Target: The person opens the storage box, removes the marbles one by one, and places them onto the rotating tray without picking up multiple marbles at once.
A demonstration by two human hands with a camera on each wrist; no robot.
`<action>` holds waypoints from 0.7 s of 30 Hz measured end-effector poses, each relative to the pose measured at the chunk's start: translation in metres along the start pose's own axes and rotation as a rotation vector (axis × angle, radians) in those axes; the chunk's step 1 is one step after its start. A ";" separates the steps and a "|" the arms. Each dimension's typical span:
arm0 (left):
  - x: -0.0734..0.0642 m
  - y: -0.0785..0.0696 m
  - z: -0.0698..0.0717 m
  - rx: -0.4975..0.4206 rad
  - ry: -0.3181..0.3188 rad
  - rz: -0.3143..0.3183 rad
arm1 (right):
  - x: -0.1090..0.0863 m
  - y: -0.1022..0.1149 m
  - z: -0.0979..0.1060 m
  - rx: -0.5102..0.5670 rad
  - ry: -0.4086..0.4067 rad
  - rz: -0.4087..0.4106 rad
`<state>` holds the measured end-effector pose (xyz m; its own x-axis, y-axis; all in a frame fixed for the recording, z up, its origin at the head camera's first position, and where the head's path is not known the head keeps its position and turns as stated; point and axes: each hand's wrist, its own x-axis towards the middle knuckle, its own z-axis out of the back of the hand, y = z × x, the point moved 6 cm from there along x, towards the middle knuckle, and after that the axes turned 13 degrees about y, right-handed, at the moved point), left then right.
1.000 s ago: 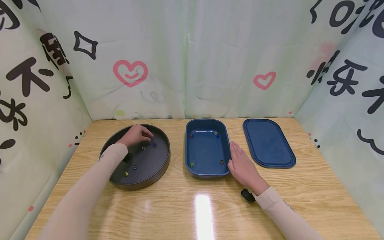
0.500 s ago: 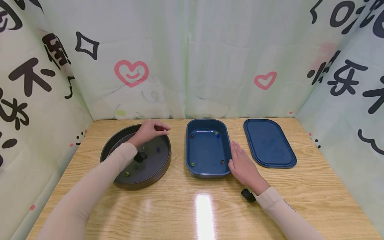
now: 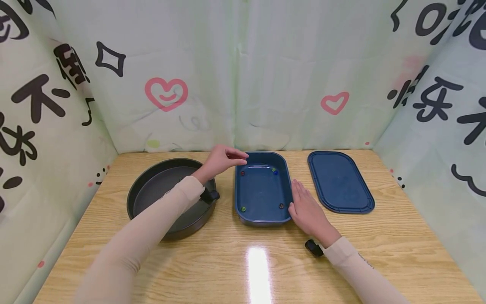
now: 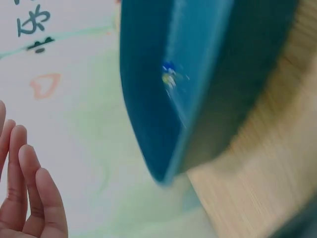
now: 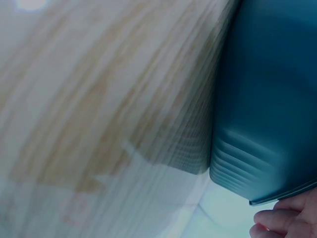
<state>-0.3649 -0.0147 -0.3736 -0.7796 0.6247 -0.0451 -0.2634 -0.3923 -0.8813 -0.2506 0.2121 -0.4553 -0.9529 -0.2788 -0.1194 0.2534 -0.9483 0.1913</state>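
My left hand (image 3: 224,159) hovers over the far left corner of a blue rectangular container (image 3: 262,192), thumb and fingertips close together. Whether a marble sits between them is hidden. In the left wrist view its fingers (image 4: 37,193) show at the lower left edge. Several glass marbles lie in the container: a red one (image 3: 243,173), a green one (image 3: 243,209), a brown one (image 3: 281,206), and a blue marble (image 3: 276,172) touching a green one. My right hand (image 3: 309,211) rests straight-fingered against the container's right side, also seen in the right wrist view.
A round dark pan (image 3: 152,185) stands at the left, partly under my left forearm, which hides the marbles in it. A flat blue lid (image 3: 339,181) lies right of the container on the wooden table (image 3: 212,266). Printed curtains enclose the back and sides.
My left hand has moved right, out of the round pan and across the gap to the blue container. The right hand and the container have stayed put.
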 end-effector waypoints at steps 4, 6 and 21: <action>0.013 -0.011 -0.019 -0.006 0.041 -0.036 | -0.001 0.000 0.000 0.006 0.007 -0.004; 0.019 -0.016 -0.029 0.021 0.060 -0.052 | -0.001 0.001 0.001 0.012 0.005 -0.004; 0.052 -0.020 -0.097 0.247 0.257 -0.061 | 0.001 -0.001 -0.001 0.021 0.016 -0.006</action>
<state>-0.3449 0.0910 -0.4035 -0.5980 0.7890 -0.1409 -0.4587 -0.4812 -0.7470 -0.2519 0.2127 -0.4567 -0.9516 -0.2755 -0.1366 0.2438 -0.9466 0.2108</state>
